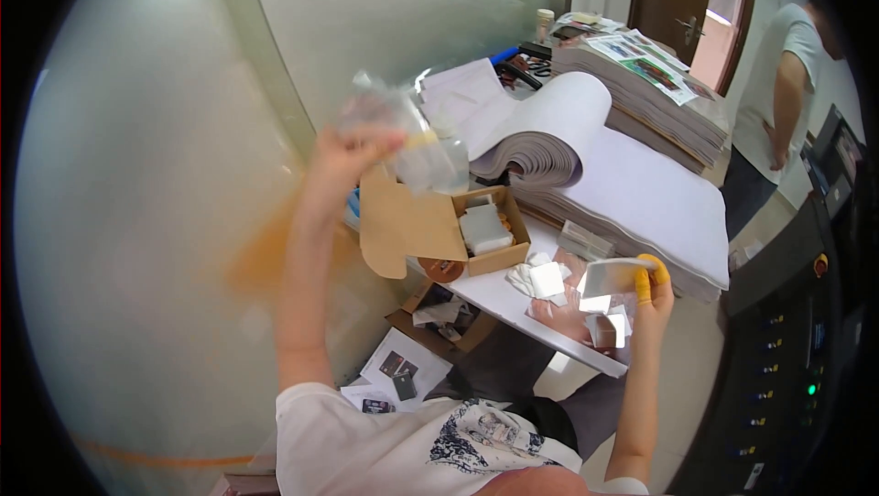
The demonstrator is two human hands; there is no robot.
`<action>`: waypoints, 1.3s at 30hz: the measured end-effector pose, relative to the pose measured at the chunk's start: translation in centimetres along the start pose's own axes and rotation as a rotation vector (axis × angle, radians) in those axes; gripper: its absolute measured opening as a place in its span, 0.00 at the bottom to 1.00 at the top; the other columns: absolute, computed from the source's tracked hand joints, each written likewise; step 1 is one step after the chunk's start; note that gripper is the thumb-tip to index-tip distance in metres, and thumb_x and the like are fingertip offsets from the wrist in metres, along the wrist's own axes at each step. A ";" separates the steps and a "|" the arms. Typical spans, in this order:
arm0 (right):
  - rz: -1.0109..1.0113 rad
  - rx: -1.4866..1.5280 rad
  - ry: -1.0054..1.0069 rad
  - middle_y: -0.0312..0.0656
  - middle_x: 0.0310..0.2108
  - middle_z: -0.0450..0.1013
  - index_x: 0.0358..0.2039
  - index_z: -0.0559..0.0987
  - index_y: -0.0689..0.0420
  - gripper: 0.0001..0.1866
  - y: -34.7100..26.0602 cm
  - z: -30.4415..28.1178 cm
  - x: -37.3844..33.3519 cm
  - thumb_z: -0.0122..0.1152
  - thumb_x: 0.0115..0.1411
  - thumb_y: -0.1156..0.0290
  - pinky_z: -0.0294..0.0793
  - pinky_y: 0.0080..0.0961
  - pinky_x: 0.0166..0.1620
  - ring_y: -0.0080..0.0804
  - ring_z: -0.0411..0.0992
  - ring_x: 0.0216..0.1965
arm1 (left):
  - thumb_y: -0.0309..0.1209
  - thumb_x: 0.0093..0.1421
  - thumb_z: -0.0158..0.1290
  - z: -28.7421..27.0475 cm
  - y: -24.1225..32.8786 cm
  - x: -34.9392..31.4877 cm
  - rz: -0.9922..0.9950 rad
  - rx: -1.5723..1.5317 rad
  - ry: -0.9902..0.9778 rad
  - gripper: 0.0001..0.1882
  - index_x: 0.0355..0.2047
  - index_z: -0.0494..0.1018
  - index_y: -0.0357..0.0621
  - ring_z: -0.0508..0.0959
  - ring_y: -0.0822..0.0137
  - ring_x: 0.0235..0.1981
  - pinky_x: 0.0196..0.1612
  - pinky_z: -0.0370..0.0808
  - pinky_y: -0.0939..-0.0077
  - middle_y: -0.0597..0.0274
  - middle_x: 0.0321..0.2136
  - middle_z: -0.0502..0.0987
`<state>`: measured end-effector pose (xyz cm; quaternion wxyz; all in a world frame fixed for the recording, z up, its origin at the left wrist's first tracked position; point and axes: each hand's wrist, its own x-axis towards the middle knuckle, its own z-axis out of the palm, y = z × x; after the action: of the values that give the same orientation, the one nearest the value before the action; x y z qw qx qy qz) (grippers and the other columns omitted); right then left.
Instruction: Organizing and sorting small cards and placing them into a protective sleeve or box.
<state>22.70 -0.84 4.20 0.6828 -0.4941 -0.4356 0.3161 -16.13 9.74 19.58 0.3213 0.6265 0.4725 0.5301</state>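
A clear plastic bag [438, 162] is gripped by the fingers of the left hand [355, 146], above and to the left of the open cardboard box [523, 238]. To the right of the box, a translucent plate [610, 273] is pinched near one edge by the fingers of the right hand [653, 302], on which yellow finger caps [642, 287] are worn. The plate could be dropped or scuffed — it is held at one end only, above loose bright pieces [548, 281] on the white surface [488, 293]. The limp bag could be snagged on the box's raised flap. The plate looks flat, pale and smooth; the bag looks filmy and crumpled — its contents, if any, are lost to blur.
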 end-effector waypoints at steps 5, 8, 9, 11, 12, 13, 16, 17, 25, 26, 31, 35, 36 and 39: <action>-0.027 0.031 -0.027 0.39 0.43 0.71 0.47 0.71 0.63 0.13 -0.1 -0.4 -0.6 0.49 0.62 0.75 0.65 0.20 0.50 0.25 0.68 0.45 | 0.29 0.44 0.64 -3.2 0.7 9.3 0.007 0.312 -0.072 0.26 0.45 0.70 0.40 0.75 0.69 0.36 0.39 0.71 0.76 0.61 0.37 0.77; -0.032 0.026 -0.023 0.39 0.42 0.71 0.47 0.71 0.63 0.12 -0.3 -0.7 -0.8 0.49 0.63 0.75 0.65 0.20 0.49 0.25 0.68 0.45 | 0.28 0.41 0.65 -4.8 -5.3 15.4 0.037 0.498 -0.229 0.28 0.45 0.71 0.42 0.76 0.65 0.37 0.41 0.72 0.71 0.61 0.37 0.78; -0.027 0.009 -0.022 0.39 0.41 0.71 0.46 0.71 0.63 0.12 -0.4 -0.8 -0.8 0.49 0.63 0.74 0.66 0.20 0.48 0.25 0.68 0.44 | 0.27 0.39 0.66 -5.0 -6.6 16.8 0.036 0.632 -0.312 0.29 0.45 0.72 0.43 0.76 0.64 0.37 0.42 0.72 0.69 0.61 0.37 0.78; -0.030 0.017 -0.027 0.39 0.41 0.71 0.46 0.71 0.63 0.12 -0.5 -0.6 -1.0 0.49 0.63 0.75 0.66 0.20 0.48 0.24 0.68 0.44 | 0.26 0.38 0.67 -4.8 -6.7 18.0 0.001 0.836 -0.440 0.30 0.45 0.72 0.44 0.76 0.63 0.38 0.43 0.72 0.69 0.61 0.38 0.78; -0.026 0.018 -0.034 0.39 0.41 0.71 0.46 0.71 0.63 0.12 -0.8 -0.8 -1.2 0.49 0.63 0.75 0.66 0.19 0.48 0.24 0.68 0.44 | 0.26 0.36 0.67 -4.1 -6.8 18.6 -0.041 1.037 -0.570 0.31 0.45 0.72 0.45 0.76 0.62 0.39 0.44 0.72 0.69 0.61 0.38 0.78; -0.037 0.010 -0.020 0.39 0.41 0.71 0.46 0.71 0.63 0.12 -0.9 -0.9 -1.3 0.49 0.63 0.75 0.66 0.19 0.48 0.24 0.68 0.44 | 0.26 0.36 0.67 -3.5 -7.0 18.9 -0.023 1.028 -0.575 0.31 0.45 0.72 0.45 0.76 0.62 0.39 0.44 0.72 0.69 0.61 0.38 0.78; -0.024 0.019 -0.018 0.39 0.41 0.71 0.45 0.71 0.63 0.11 -1.1 -1.0 -1.7 0.49 0.62 0.76 0.66 0.19 0.47 0.24 0.68 0.43 | 0.25 0.34 0.68 -2.9 -9.0 19.2 -0.265 0.960 -0.606 0.33 0.46 0.71 0.44 0.76 0.62 0.41 0.45 0.71 0.68 0.58 0.40 0.77; -0.031 0.022 -0.017 0.39 0.41 0.71 0.45 0.71 0.63 0.11 -1.2 -1.0 -1.8 0.49 0.62 0.76 0.66 0.19 0.47 0.24 0.68 0.43 | 0.25 0.33 0.68 -3.4 -10.5 19.6 -0.231 1.002 -0.642 0.36 0.47 0.71 0.44 0.75 0.60 0.43 0.47 0.71 0.67 0.56 0.42 0.76; 0.011 -0.059 -0.034 0.40 0.41 0.72 0.46 0.71 0.63 0.12 -1.1 -2.0 -1.3 0.49 0.62 0.76 0.68 0.20 0.46 0.25 0.70 0.42 | 0.24 0.33 0.68 -2.6 -14.7 19.7 0.058 1.185 -0.566 0.41 0.52 0.67 0.48 0.71 0.52 0.49 0.53 0.68 0.62 0.53 0.47 0.72; 0.009 -0.053 -0.029 0.40 0.40 0.72 0.46 0.71 0.63 0.12 -0.7 -2.2 -0.8 0.50 0.62 0.76 0.69 0.20 0.44 0.25 0.70 0.40 | 0.27 0.36 0.67 -2.0 -13.8 19.5 0.041 1.152 -0.444 0.38 0.51 0.67 0.46 0.70 0.51 0.50 0.54 0.67 0.62 0.52 0.47 0.72; 0.127 0.060 -0.050 0.37 0.31 0.73 0.44 0.72 0.60 0.11 -0.7 0.1 0.3 0.51 0.61 0.74 0.69 0.16 0.30 0.18 0.69 0.28 | 0.34 0.51 0.57 -2.6 -6.8 16.3 0.222 0.598 -0.062 0.22 0.47 0.69 0.43 0.72 0.63 0.46 0.49 0.67 0.72 0.56 0.43 0.73; 0.179 0.052 0.020 0.36 0.30 0.73 0.45 0.72 0.58 0.12 0.0 -0.1 0.3 0.53 0.61 0.72 0.67 0.14 0.27 0.18 0.69 0.25 | 0.31 0.58 0.52 4.8 3.3 6.2 0.118 0.064 -0.184 0.11 0.40 0.72 0.44 0.71 0.80 0.34 0.32 0.65 0.85 0.68 0.38 0.73; 0.208 0.036 0.021 0.36 0.32 0.73 0.45 0.72 0.58 0.12 0.2 -0.3 0.2 0.53 0.61 0.71 0.67 0.13 0.27 0.18 0.69 0.26 | 0.31 0.58 0.52 6.3 3.4 3.6 0.196 -0.017 -0.249 0.10 0.40 0.72 0.44 0.70 0.82 0.33 0.29 0.63 0.87 0.69 0.37 0.73; 0.253 0.146 0.007 0.36 0.33 0.73 0.45 0.72 0.59 0.12 -0.7 0.5 0.6 0.53 0.61 0.70 0.67 0.14 0.27 0.19 0.69 0.27 | 0.26 0.58 0.52 9.7 3.5 -5.1 0.121 -0.100 -0.382 0.07 0.38 0.72 0.43 0.71 0.80 0.35 0.36 0.67 0.86 0.70 0.33 0.72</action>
<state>22.48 -0.31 5.08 0.6731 -0.4952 -0.3435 0.4286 -5.84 4.72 18.64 0.4034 0.7262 0.3373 0.4427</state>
